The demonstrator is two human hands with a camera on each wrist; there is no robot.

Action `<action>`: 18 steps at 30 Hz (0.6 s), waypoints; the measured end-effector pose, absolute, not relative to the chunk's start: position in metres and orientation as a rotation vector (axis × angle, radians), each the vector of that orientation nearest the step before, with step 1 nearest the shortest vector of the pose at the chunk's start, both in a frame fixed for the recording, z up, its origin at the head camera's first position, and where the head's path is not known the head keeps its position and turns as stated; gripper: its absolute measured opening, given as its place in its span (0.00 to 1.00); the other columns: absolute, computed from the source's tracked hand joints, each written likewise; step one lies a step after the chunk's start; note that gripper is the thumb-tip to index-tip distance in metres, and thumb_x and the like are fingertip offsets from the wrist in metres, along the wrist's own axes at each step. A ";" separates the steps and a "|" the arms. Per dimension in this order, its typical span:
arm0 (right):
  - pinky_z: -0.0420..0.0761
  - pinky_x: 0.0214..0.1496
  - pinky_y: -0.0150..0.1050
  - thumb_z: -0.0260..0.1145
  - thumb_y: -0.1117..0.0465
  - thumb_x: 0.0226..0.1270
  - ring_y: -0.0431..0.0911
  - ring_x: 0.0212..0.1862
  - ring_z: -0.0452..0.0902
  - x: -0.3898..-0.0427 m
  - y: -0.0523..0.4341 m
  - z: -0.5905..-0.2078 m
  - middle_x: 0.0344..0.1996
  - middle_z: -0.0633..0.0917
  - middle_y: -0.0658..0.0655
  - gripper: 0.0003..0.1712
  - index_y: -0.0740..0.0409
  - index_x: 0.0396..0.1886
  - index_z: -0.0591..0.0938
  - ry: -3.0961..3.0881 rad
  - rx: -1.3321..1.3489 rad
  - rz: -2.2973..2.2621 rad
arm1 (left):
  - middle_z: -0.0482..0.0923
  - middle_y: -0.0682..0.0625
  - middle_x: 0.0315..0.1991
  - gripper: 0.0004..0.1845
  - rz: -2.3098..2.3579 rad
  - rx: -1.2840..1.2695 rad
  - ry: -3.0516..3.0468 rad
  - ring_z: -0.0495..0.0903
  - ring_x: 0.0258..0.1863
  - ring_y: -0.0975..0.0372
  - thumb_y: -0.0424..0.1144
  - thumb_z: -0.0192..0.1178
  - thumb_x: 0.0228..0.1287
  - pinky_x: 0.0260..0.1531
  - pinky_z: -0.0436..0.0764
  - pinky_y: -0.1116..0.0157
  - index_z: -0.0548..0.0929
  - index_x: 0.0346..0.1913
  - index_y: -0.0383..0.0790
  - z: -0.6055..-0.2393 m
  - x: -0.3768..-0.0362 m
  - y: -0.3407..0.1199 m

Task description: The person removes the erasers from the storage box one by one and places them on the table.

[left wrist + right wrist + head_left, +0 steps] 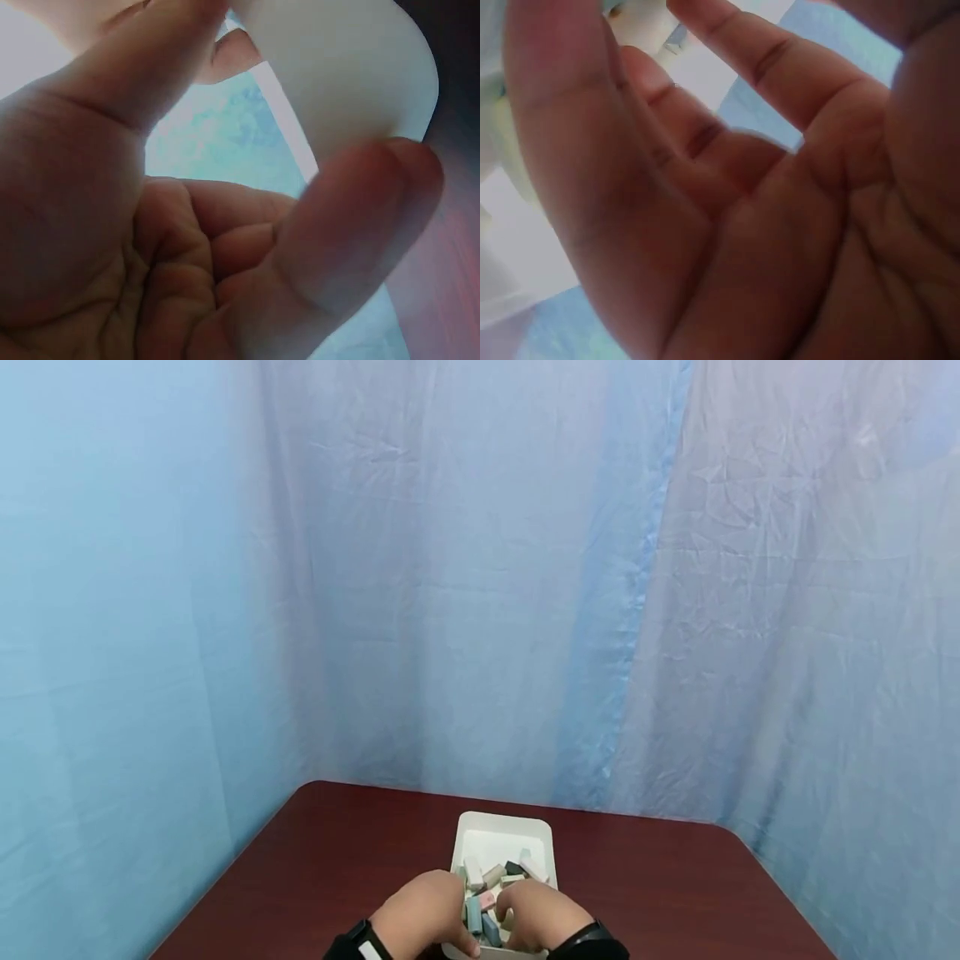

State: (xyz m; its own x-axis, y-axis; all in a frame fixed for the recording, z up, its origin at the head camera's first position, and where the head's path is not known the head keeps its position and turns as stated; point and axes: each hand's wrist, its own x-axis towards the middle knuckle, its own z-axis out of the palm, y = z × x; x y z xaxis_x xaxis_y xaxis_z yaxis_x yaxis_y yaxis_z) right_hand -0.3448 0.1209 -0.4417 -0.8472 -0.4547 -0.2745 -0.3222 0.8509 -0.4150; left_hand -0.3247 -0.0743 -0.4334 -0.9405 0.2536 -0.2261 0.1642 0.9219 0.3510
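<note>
A white bin (501,831) stands on a dark red table (322,860) and holds several pastel blocks (493,877). Both hands are at its near end, reaching in among the blocks. My left hand (450,935) is at the near left corner. In the left wrist view the left hand (315,90) has its thumb (360,225) against the bin's white wall (352,60), two fingers curled into the palm and one finger stretched upward; whether it grips the wall is unclear. My right hand (517,927) hovers over the blocks; in the right wrist view the right hand (705,150) shows a bare palm and loosely bent fingers.
Wrinkled blue curtains (450,568) close off the table at the back and on both sides. Bare tabletop lies left and right of the bin. Each wrist wears a black band (360,939).
</note>
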 end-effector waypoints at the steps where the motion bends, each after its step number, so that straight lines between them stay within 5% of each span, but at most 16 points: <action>1: 0.86 0.48 0.48 0.79 0.63 0.61 0.42 0.44 0.84 -0.345 0.120 -0.443 0.44 0.89 0.46 0.09 0.49 0.41 0.91 2.657 -0.578 -0.488 | 0.72 0.53 0.16 0.19 0.474 0.318 2.818 0.76 0.21 0.60 0.55 0.82 0.53 0.30 0.78 0.58 0.87 0.20 0.46 -0.434 -0.325 -0.075; 9: 0.80 0.38 0.39 0.77 0.67 0.59 0.37 0.34 0.76 -0.346 0.126 -0.449 0.37 0.86 0.43 0.09 0.48 0.35 0.88 2.673 -0.691 -0.520 | 0.77 0.51 0.19 0.21 0.408 0.346 2.843 0.76 0.22 0.59 0.57 0.81 0.55 0.31 0.77 0.58 0.86 0.20 0.47 -0.431 -0.330 -0.077; 18: 0.68 0.33 0.39 0.69 0.73 0.62 0.40 0.29 0.66 -0.343 0.139 -0.438 0.33 0.83 0.44 0.13 0.48 0.36 0.85 2.648 -0.751 -0.630 | 0.70 0.53 0.15 0.22 0.442 0.353 2.813 0.72 0.20 0.60 0.56 0.81 0.56 0.27 0.72 0.60 0.85 0.19 0.47 -0.433 -0.332 -0.078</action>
State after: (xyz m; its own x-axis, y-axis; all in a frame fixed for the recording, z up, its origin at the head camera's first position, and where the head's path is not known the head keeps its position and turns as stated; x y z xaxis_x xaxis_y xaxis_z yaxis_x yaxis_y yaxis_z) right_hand -0.3426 0.1391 -0.4381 -0.8120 -0.5561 -0.1774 -0.4166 0.7650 -0.4911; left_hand -0.3323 -0.0779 -0.4335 -0.9334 0.2784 -0.2263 0.1955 0.9236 0.3297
